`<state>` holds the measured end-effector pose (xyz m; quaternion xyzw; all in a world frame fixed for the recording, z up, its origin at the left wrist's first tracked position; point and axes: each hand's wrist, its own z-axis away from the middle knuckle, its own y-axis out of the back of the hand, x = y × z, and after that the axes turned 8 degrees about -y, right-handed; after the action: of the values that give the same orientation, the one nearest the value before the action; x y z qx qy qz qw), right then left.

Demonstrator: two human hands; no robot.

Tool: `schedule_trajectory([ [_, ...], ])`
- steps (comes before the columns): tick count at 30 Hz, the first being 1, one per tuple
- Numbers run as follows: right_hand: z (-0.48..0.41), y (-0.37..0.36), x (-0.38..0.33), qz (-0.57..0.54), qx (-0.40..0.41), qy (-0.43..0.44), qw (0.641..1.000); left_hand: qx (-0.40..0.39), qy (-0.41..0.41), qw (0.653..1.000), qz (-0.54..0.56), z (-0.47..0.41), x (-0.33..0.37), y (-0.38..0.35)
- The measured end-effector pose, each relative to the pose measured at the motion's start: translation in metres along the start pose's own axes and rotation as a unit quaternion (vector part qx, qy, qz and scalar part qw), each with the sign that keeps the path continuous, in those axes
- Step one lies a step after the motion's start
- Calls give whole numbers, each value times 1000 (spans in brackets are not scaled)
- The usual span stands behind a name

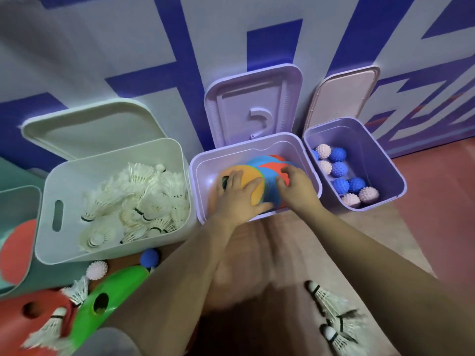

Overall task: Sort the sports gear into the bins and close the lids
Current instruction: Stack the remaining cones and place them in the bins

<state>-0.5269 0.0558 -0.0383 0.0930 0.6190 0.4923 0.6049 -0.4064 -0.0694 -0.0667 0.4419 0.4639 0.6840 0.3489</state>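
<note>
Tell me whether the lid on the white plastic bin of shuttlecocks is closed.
No, the white plastic bin stands open, its white lid tilted back behind it.

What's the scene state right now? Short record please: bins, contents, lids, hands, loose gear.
white bin: shuttlecocks
middle lilac bin: flat discs, stacked
right lilac bin: blue and pink spiky balls
lids: all three open, standing up behind their bins
left hand: fingers spread flat on the orange disc
right hand: fingers curled on the flat discs
loose on floor: blue ball, pale ball, green disc, red disc, stray shuttlecocks
</note>
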Motion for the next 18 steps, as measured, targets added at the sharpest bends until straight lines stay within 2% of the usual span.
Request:
schedule_trajectory([
  [4,46,5,-9,-27,15,5,999,134,7,983,125,35,-2,32],
  [7,90,-3,-19,-62,19,19,998,169,-4,958,233,89,-10,56],
  [11,156,-27,-33,-90,17,12,996,207,-22,941,268,182,-24,62],
  [14,204,-63,-37,-89,-3,-10,996,222,19,932,287,245,-47,45],
  [16,232,-90,-38,-80,-52,-42,995,214,74,931,287,281,-65,31],
  [18,261,-115,-44,-69,-114,-79,988,201,143,941,233,316,-85,15],
])
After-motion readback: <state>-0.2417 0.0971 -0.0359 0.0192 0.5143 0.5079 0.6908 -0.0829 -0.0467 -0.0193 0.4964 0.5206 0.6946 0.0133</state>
